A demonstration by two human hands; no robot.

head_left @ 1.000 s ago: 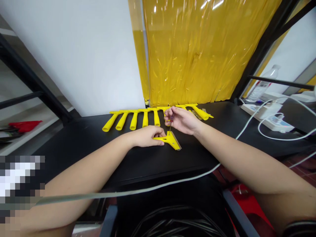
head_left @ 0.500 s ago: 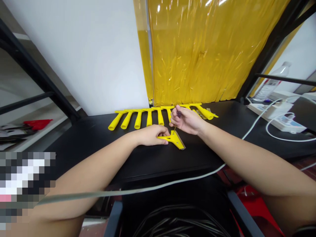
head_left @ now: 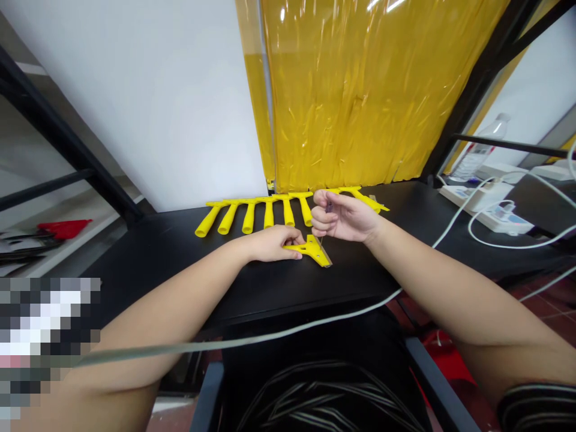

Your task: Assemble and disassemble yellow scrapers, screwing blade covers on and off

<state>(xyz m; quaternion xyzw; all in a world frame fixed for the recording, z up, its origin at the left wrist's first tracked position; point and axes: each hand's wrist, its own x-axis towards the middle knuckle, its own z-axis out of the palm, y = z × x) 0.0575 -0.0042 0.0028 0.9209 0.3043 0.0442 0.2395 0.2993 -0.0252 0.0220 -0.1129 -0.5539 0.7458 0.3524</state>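
My left hand (head_left: 274, 243) is closed round the handle of a yellow scraper (head_left: 318, 252), whose wide head with a metal blade edge points right over the black table. Two small screw spots show on the head. My right hand (head_left: 344, 216) is curled in a fist round a screwdriver (head_left: 330, 207); its dark handle shows between the fingers and its thin shaft slants down to the scraper head's upper edge. Whether the tip touches a screw I cannot tell. Behind both hands lies a row of several yellow scrapers (head_left: 249, 217), partly covered by my right hand.
On the black table's (head_left: 265, 294) right stand a white power strip (head_left: 490, 210) and a clear bottle (head_left: 481, 150). A white cable (head_left: 288, 333) runs across in front of me, over the table's front edge. Yellow film (head_left: 369, 90) hangs at the back, between black frame posts.
My right hand has lifted and turned so its curled fingers show more, with the screwdriver shaft now more slanted. My left hand still holds the scraper. The view has shifted slightly.
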